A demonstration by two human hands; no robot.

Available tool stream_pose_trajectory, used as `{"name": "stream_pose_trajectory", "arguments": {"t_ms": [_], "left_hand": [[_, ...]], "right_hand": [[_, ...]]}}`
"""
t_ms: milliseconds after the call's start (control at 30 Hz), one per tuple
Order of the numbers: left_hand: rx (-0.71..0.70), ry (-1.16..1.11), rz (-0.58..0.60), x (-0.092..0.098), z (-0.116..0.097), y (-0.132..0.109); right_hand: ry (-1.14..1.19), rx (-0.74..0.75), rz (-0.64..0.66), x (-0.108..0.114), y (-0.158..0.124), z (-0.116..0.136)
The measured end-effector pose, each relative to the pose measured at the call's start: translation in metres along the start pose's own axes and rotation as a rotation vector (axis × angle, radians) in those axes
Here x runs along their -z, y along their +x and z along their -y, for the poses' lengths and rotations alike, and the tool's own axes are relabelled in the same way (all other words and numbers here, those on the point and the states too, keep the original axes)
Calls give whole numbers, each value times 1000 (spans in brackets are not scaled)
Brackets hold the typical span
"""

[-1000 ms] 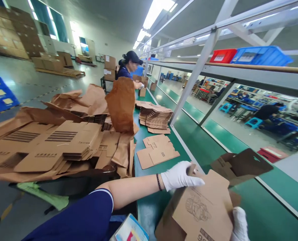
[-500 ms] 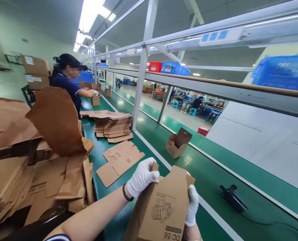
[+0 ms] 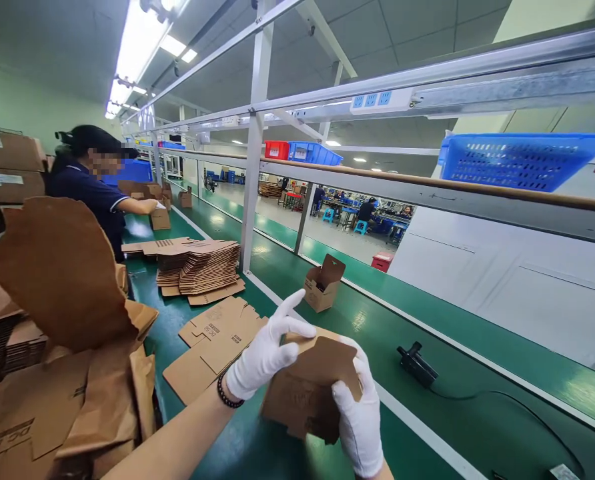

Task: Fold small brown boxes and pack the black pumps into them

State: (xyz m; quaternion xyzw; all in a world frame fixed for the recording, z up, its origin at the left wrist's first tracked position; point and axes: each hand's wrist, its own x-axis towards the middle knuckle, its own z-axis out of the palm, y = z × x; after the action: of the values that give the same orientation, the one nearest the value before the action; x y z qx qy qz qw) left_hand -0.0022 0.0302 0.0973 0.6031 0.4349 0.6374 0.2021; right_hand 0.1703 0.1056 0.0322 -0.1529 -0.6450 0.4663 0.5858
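A partly folded cardboard box [image 3: 310,393] is tilted in front of me above the green bench, its flaps loose. My right hand [image 3: 360,413], in a white glove, grips the box at its right side, thumb on the near flap. My left hand [image 3: 272,347], also gloved, has its fingers spread at the box's upper left edge; one fingertip seems to touch the cardboard. A flat printed box blank [image 3: 217,340] lies beside my left hand. Beyond the hands stands a small opened box [image 3: 322,287] with a raised hang-tab flap.
A stack of flat blanks [image 3: 200,267] sits further up the bench [image 3: 257,440]. Brown wrapping paper [image 3: 62,273] and more blanks are at left. A co-worker [image 3: 87,180] handles boxes ahead. A black device [image 3: 417,365] with a cable lies right. A blue basket [image 3: 517,160] rests on the rail.
The box has been turned, so its printed engine panel no longer faces me. My left fingers have loosened from the flap and spread; my right hand has come round to the near side.
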Motion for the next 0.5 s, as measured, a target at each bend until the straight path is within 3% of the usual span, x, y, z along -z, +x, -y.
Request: {"name": "stream_pose_trajectory", "arguments": {"t_ms": [67, 133, 367, 500], "left_hand": [[52, 17, 65, -4, 4, -8], [64, 40, 30, -9, 10, -14], [-91, 155, -118, -18, 15, -23], [-179, 376, -50, -12, 14, -27]], "right_hand": [[-129, 188, -36, 5, 2, -2], [-213, 283, -19, 5, 2, -1], [-287, 248, 14, -3, -1, 15], [-408, 321, 91, 2, 0, 18]]}}
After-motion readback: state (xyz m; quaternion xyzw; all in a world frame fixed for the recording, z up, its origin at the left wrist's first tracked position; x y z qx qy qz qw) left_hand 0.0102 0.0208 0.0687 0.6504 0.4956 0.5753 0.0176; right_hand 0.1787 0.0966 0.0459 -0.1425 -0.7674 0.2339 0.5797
